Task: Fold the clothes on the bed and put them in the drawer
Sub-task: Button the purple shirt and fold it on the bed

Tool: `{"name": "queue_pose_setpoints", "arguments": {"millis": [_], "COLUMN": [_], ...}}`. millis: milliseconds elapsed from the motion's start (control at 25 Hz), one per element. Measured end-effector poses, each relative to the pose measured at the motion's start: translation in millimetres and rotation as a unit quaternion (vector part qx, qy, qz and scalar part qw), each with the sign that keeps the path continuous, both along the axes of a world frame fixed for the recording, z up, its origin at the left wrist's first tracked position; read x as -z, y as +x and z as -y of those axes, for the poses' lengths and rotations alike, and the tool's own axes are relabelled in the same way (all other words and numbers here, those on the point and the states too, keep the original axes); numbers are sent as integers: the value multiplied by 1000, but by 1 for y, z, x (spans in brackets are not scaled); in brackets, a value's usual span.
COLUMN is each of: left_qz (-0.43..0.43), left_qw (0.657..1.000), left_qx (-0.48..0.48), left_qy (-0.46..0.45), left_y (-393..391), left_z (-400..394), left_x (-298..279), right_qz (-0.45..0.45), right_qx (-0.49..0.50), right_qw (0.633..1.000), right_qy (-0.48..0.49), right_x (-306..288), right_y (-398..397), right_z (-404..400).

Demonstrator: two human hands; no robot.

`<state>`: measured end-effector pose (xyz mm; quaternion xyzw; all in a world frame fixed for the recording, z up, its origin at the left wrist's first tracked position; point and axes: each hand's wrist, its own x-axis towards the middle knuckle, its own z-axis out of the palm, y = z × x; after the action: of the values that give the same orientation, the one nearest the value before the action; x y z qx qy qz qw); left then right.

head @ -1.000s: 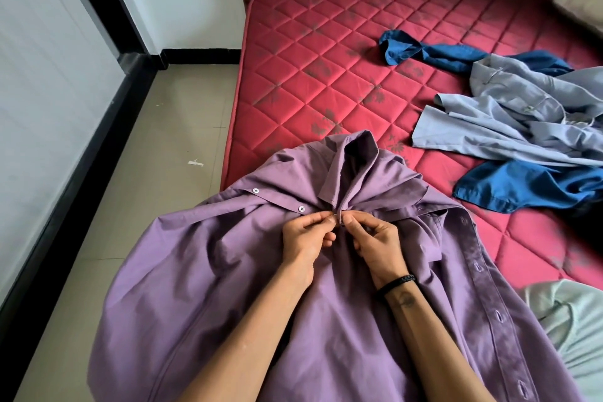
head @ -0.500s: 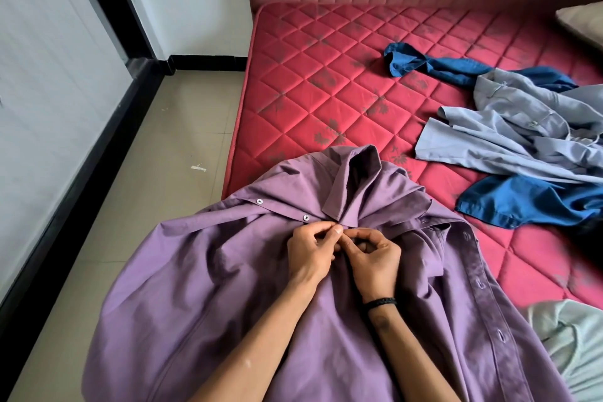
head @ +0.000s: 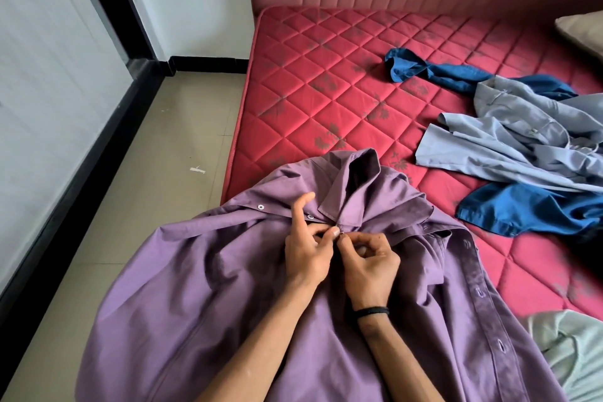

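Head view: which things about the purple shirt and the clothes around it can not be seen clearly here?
- Purple shirt, head view: its lower part is cut off by the bottom edge.
- The button at the collar: too small, covered by the left hand and right hand pinching there; fastened or not is unclear.
- Pale green cloth: cut by the right edge.
- The drawer: nowhere in view.

Shirt lies on bed near edge, overhanging floor at left; clothes pile at right.
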<state>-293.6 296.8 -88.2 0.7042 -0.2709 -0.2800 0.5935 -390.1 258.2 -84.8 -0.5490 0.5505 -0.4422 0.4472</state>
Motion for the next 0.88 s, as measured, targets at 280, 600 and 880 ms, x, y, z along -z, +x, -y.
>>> {"name": "queue_pose_setpoints", "arguments": {"millis": [280,600,880], "left_qz": [237,245,315], "left_qw": [954,860,881], "left_qx": [72,395,320], "left_qy": [166,213,148], "left_y": [43,164,196], "left_z": [-4,143,147], "left_x": [-53,-40,-133], "right_qz": [51,-403,-366], "right_qx": [-238,-363,-250], "right_qw": [942,837,872], "right_qy": [230,-75,-208], "right_x": [-58,-72,-134], "right_y": [-39,-51,-59], "right_z": [39,211,244]}}
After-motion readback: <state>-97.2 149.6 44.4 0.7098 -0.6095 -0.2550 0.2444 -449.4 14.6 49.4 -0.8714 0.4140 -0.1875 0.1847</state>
